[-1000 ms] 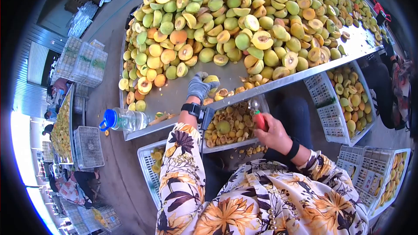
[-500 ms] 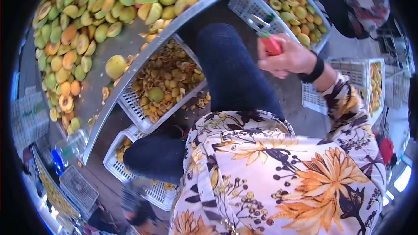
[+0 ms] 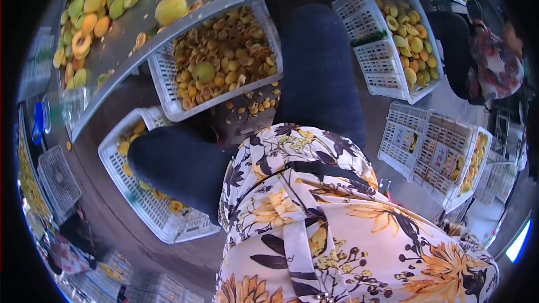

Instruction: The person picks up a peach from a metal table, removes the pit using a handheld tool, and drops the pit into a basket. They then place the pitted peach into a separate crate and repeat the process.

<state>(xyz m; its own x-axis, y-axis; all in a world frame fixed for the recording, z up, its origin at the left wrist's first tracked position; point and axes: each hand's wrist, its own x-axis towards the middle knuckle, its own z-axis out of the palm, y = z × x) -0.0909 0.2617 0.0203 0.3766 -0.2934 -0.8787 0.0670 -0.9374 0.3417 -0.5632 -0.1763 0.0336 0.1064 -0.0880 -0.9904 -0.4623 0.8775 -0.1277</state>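
Neither of my hands shows now. At the right side of my flowered shirt (image 3: 337, 219), the metal tip and a bit of red of a red-handled tool (image 3: 387, 191) stick out; whatever holds it is hidden behind the shirt. Between my knees stands a white crate (image 3: 182, 113) of fruit pits and scraps (image 3: 224, 45), with one whole yellow-green fruit (image 3: 203, 72) on top. Another white crate (image 3: 168, 233) with yellow fruit pieces is under my bent left leg (image 3: 174, 163).
A metal table (image 3: 135, 45) with a raised rim carries halved yellow-green fruit (image 3: 92, 3). Right of my leg is a crate (image 3: 382, 73) of fruit halves, with more stacked crates (image 3: 432, 146) behind. A clear jug with a blue part (image 3: 38, 123) stands left. Another person (image 3: 494, 62) sits at right.
My right hand, which held the red-handled tool up over my right leg, has gone down out of sight beside my body. The view has tilted down and turned, showing less of the table.
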